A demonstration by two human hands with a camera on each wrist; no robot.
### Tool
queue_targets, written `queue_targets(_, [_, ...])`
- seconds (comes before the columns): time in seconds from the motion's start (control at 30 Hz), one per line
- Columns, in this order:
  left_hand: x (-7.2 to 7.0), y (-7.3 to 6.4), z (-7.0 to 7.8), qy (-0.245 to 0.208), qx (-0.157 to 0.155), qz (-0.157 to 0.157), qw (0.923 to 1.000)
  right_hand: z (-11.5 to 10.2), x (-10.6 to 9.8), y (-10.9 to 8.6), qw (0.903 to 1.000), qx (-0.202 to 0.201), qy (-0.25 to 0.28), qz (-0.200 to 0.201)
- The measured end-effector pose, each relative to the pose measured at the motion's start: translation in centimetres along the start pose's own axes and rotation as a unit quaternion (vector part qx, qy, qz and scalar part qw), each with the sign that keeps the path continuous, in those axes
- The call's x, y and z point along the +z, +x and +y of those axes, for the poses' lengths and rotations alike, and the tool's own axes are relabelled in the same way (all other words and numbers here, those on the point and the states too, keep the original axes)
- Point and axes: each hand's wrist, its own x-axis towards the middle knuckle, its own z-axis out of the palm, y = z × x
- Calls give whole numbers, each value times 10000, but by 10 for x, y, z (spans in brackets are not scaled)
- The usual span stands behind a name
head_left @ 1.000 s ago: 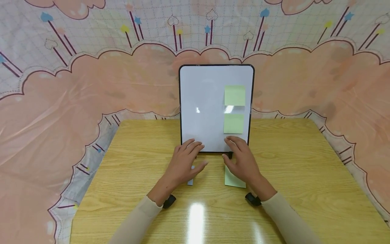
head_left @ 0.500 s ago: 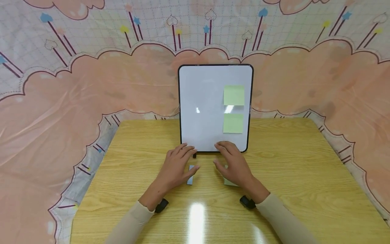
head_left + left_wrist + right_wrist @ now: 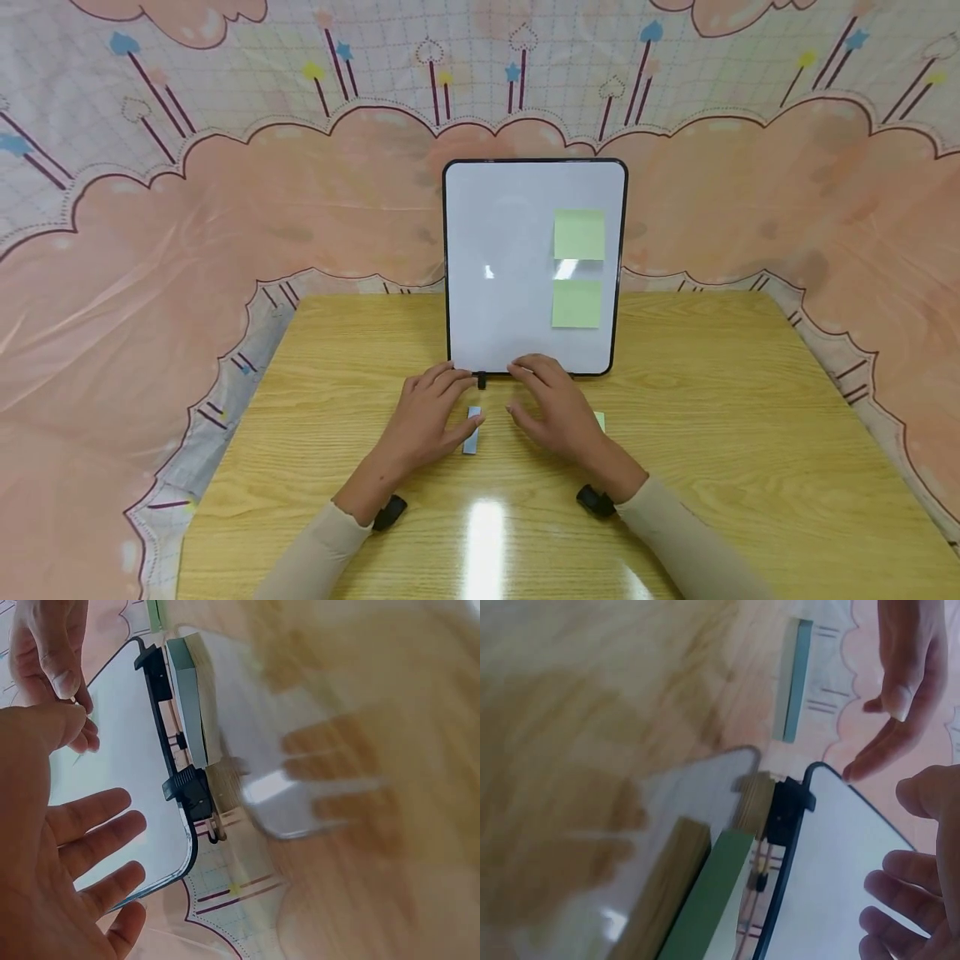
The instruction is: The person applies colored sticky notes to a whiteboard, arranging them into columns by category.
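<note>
"What's up on the whiteboard (image 3: pixel 502 225) so far?"

"Two pale green notes: the upper note (image 3: pixel 579 234) and the lower note (image 3: pixel 576 303), one below the other with a gap between, both on the right half. I see no note on the left half."

"And what isn't on it?"

"Two pads, both on the table (image 3: pixel 750 400) nearer the person: a narrow blue pad (image 3: pixel 470 443) on the left, a green pad (image 3: pixel 601 420) on the right. Whether more belongs on the board, I can't tell."

"Is either hand gripping something?"

"Neither. The left hand (image 3: pixel 423 421) is released, fingers loose, its thumb above the blue pad; the right wrist view shows the two apart. The right hand (image 3: pixel 558 412) holds nothing either, its thumb and fingers apart, in front of the board's lower edge. Whether its fingertips touch the board, I can't tell."

"What else is around, and what's in the way?"

"The right hand and wrist hide most of the green pad from the head view. A black clip (image 3: pixel 482 380) shows at the board's bottom edge, between the hands. Glare breaks the board's surface, and a patterned cloth (image 3: pixel 360 200) hangs behind."
</note>
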Motion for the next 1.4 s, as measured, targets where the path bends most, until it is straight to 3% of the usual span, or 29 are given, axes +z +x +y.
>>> queue_targets(0.17, [-2,-4,-4,28,20,-44,10000,-7,3,2,9999,13,16,-144])
queue_targets(0.53, [-6,-10,-9,21,109,-396,9992,-15,14,3,9955,175,72,-929])
queue_targets(0.8, [-8,-9,-12,22,163,-827,9964,-19,16,6,9873,287,156,-1556])
queue_targets(1.0, [-6,-8,-14,-147,405,-904,9950,-22,20,10,9803,200,127,-1959])
queue_targets(1.4, [-5,1,-16,-150,574,-1153,9916,-26,25,18,9750,191,206,-2203])
